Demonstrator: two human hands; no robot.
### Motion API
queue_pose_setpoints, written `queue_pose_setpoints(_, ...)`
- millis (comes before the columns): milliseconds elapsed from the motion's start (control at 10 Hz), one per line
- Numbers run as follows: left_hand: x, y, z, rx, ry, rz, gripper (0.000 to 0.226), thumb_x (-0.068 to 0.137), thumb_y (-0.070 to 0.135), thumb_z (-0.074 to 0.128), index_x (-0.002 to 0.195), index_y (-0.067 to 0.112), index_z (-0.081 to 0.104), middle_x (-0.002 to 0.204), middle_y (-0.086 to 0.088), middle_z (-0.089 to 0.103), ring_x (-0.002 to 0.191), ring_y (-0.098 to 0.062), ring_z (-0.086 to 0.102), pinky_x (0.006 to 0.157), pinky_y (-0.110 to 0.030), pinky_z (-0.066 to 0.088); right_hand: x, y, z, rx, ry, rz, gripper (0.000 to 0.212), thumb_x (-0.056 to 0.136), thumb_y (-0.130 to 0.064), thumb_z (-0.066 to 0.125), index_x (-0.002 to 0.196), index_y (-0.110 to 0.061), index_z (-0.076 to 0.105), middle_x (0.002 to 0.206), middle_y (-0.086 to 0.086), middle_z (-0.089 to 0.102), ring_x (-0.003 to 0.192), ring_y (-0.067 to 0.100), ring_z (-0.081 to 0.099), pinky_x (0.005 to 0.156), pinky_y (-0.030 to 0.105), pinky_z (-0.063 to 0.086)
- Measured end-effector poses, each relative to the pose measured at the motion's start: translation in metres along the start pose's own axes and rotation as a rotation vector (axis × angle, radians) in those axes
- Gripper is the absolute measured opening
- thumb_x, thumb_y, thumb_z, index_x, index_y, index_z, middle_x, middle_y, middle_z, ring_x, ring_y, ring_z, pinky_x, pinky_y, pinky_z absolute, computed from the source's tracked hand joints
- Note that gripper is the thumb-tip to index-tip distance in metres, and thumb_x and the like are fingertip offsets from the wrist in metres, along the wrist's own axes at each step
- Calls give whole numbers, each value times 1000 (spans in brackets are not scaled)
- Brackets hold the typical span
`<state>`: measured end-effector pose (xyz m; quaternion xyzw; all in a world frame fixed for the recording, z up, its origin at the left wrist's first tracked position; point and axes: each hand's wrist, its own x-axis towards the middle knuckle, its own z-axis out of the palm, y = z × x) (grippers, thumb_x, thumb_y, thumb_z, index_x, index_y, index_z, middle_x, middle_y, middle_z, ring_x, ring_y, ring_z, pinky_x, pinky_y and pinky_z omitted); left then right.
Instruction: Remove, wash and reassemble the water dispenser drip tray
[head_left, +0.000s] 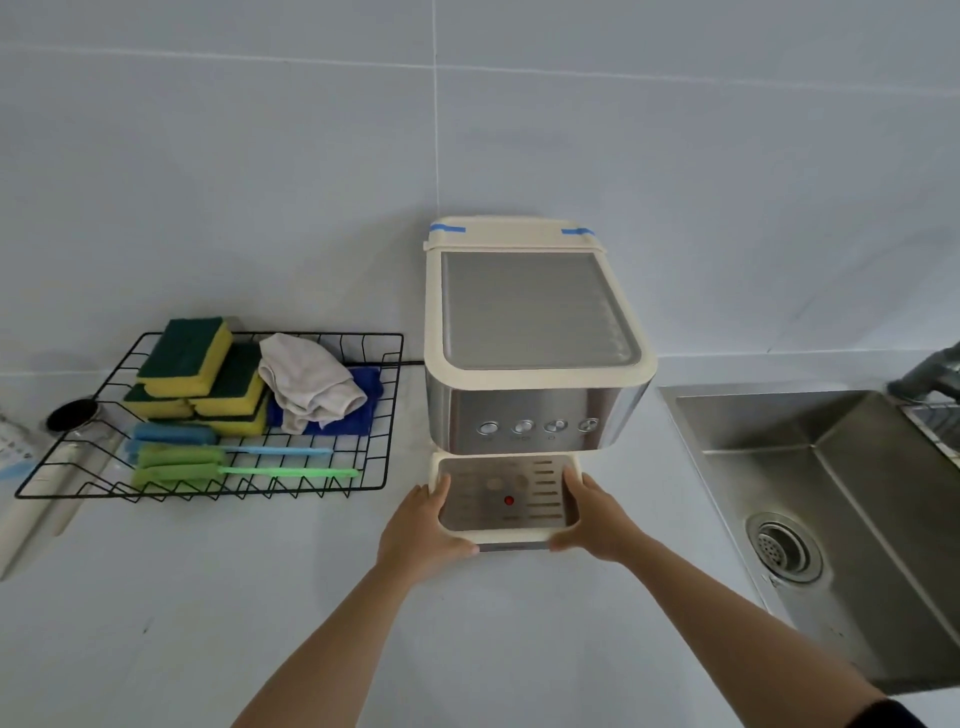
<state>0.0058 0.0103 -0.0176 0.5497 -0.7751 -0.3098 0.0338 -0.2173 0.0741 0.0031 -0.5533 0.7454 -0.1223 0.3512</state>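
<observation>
Both forearms reach in from the near edge over the white countertop (208, 597).
Left hand (423, 525) grips the left side of the drip tray (509, 535): fingers curled over the rim, thumb along the near edge.
Right hand (592, 519) mirrors that on the right side.
The tray sits at the foot of the water dispenser (535, 400), its far edge under the button panel. It has a slotted metal grate and a red dot (509, 500) mid-grate. Can't tell if it's lifted or still seated.
Right of the dispenser is a steel sink (831, 467), drain (784, 545) near its left wall.
Left of the dispenser is a black wire rack (388, 452). Near side holds one blue brush (176, 432) and green brushes (176, 467). Far side holds stacked yellow-green sponges (187, 353) and a grey cloth (306, 379) on a blue cloth (358, 415).
Blue tape (447, 228) marks the dispenser's far top corners, against the tiled wall.
</observation>
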Motion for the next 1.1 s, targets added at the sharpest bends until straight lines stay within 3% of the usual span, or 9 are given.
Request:
queue_pose_setpoints(500,15,5,-3,101,9,-8,104,68,51,70,147,25,7,131,-4,40,121,-18,41,95,-28,43,23,-2,-3,-46,-16,14,79,66,-14,78,129,-11,29,123,8,43,109,23,48,88,31,52)
queue_pose_setpoints(900,14,8,-3,151,-11,-3,103,71,54,65,147,24,2,140,-5,34,132,-20,30,101,-32,40,29,3,-3,-96,-43,20,98,68,-18,78,141,-13,11,128,10,38,112,24,45,89,32,51)
queue_pose_setpoints(1000,11,11,-6,198,-37,10,104,73,56,63,147,22,-2,147,-7,26,138,-24,21,107,-37,36,28,3,-3,-107,-49,20,107,69,-19,77,145,-13,2,145,16,20,124,29,40,92,33,52)
queue_pose_setpoints(1100,3,15,-11,209,-34,-7,105,75,56,61,147,22,-7,156,-11,6,145,-28,5,114,-40,27,21,1,-7,-120,-59,15,115,71,-24,77,147,-13,-9,155,15,0,137,32,27,102,35,44)
